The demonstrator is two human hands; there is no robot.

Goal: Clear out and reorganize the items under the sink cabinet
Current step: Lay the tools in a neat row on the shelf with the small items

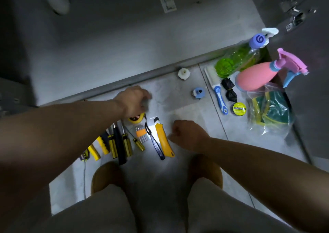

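1. Yellow-handled screwdrivers (127, 146), hex keys (140, 135) and a yellow utility knife (162, 140) lie side by side on the floor (187, 94), outside the cabinet (124, 46). I think the row keeps the tools as one sorted group.
2. Your left grip (133, 103) is over the yellow tape measure (135, 120) at the far end of the row. The fingers are blurred, so I cannot tell if it holds it.
3. Your right grip (187, 135) hovers just beside the knife, fingers curled, nothing visible inside.
4. The green spray bottle (236, 58), pink spray bottle (256, 76), brush (216, 90) and bagged sponges (268, 110) form a separate cleaning group on the right.
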